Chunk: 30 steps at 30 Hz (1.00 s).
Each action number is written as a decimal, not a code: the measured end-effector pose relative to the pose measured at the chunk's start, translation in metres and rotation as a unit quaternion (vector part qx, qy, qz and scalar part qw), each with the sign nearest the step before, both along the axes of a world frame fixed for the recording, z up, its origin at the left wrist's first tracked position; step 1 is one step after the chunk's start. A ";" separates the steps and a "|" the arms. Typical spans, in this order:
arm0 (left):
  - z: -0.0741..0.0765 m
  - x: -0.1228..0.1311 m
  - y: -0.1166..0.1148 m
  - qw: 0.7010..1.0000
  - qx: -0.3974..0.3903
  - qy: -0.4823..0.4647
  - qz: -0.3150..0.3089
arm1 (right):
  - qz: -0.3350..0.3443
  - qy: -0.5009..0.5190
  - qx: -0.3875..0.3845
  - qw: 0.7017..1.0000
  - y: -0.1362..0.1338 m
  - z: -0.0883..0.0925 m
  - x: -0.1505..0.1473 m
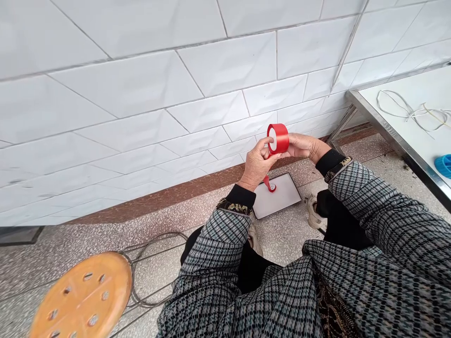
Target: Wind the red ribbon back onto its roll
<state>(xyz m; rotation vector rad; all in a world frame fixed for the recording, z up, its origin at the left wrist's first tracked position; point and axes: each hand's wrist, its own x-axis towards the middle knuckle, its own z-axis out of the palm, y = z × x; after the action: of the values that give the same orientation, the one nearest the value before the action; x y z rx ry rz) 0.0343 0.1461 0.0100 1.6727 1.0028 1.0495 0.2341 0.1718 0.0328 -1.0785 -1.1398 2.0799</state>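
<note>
A roll of shiny red ribbon (281,138) with a white core is held up between both hands, in front of the tiled wall. My left hand (258,162) is closed on its left side, with a finger at the core opening. Behind and to the right of the roll, my right hand (299,145) grips it, its fingertips partly hidden. Below my left hand a strip of red ribbon (267,182) hangs down toward a small round piece (272,187) on a white rectangular board (278,199) on the floor.
An orange round stool (84,295) with a metal frame stands at the lower left. On the right, a metal-edged table (373,112) holds white cables (410,112) and a blue round object (443,165). The white tiled wall (141,84) rises ahead.
</note>
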 end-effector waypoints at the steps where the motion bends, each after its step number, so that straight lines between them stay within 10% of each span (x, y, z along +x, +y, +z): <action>1: 0.000 0.000 0.000 1.000 -0.001 -0.002 0.001 | -0.008 0.006 -0.014 1.000 -0.001 0.002 0.000; 30: -0.005 0.017 -0.017 0.997 -0.030 -0.018 0.064 | -0.194 0.041 -0.099 0.975 0.003 -0.008 -0.010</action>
<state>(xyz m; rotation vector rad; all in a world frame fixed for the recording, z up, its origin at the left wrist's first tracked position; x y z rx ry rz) 0.0518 0.1292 0.0047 1.5520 1.1195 1.1181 0.2237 0.1752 0.0246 -1.1862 -0.6295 1.9295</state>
